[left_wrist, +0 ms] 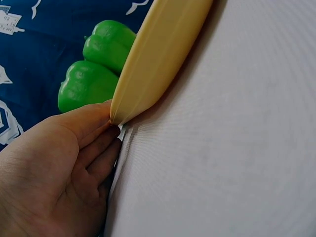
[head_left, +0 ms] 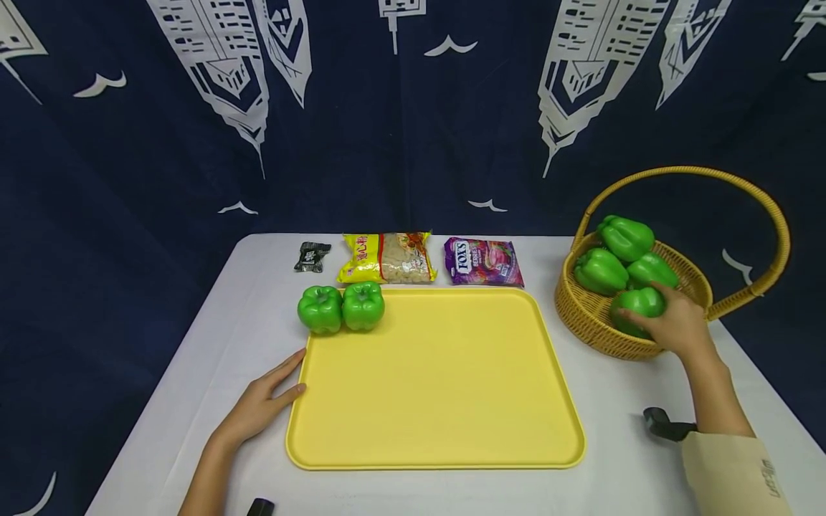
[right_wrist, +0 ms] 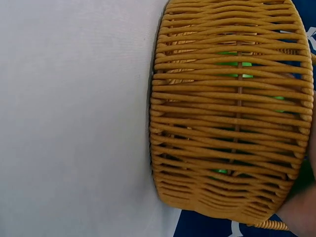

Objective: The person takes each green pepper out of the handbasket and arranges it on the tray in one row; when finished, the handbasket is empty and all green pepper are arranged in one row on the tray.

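My right hand point(head_left: 680, 326) reaches over the near rim of a wicker basket point(head_left: 590, 322) and grips a green bell pepper point(head_left: 635, 308), thumb on one side and fingers on the other. Three more bell peppers point(head_left: 600, 271) lie behind it in the basket. In the right wrist view the woven wall point(right_wrist: 227, 113) hides most of that hand. My left hand point(head_left: 258, 405) touches the left edge of a yellow tray point(head_left: 439, 387), its fingers extended. Two green bell peppers point(head_left: 363, 307) sit side by side at the tray's far left corner; the left wrist view shows them beyond the tray's side point(left_wrist: 163, 54).
Behind the tray, a small black packet point(head_left: 312, 256), a yellow noodle-like bag point(head_left: 387, 258) and a purple FOX'S bag point(head_left: 484, 261) lie in a row on the white table point(head_left: 206, 344). The basket's tall handle point(head_left: 684, 170) arches above it. A dark blue printed curtain point(head_left: 400, 129) hangs behind.
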### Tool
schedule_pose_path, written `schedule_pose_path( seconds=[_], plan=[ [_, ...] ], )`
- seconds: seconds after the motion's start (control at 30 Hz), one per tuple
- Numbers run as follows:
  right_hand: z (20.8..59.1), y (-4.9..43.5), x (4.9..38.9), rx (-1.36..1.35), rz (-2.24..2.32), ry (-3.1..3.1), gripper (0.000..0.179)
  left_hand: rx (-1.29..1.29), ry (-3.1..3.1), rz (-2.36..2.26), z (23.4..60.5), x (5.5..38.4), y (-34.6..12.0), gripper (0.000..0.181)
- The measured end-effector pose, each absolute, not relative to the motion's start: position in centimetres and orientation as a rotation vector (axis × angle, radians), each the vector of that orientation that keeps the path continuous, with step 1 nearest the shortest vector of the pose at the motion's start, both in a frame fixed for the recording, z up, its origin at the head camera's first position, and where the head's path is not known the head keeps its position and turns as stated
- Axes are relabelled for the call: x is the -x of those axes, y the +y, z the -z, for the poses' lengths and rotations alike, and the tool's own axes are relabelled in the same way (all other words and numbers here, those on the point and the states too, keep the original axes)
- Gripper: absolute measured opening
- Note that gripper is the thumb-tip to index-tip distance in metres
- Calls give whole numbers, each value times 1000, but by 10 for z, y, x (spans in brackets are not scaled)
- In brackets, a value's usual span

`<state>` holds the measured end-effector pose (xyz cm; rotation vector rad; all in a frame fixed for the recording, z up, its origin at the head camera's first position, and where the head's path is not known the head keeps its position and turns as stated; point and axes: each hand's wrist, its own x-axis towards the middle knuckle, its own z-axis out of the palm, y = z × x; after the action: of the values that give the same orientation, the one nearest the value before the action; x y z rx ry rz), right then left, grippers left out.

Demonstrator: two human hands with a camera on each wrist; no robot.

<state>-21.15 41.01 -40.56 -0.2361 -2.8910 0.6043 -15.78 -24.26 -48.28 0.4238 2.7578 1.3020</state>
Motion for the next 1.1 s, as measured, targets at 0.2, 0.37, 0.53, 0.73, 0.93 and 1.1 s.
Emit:
schedule_pose_path(
  seconds=[0.2,0.37,0.53,0.73,0.93,1.1],
  plan=[
    [401,406,206,241,-630,-2757,88,-419,2759,-1299,483,158,-243,62],
    [393,398,202,211,-687,-2643,86,-409,2762,-1297,483,158,-244,61],
    [386,388,201,156,-721,-2552,87,-413,2766,-1308,483,159,-243,61],
    [378,377,202,45,-744,-2532,99,-420,2767,-1317,483,159,-242,60],
    [377,372,200,-4,-757,-2556,89,-426,2759,-1320,482,158,-241,60],
    [375,365,199,-46,-800,-2553,82,-421,2761,-1318,481,158,-241,60]
  ],
)
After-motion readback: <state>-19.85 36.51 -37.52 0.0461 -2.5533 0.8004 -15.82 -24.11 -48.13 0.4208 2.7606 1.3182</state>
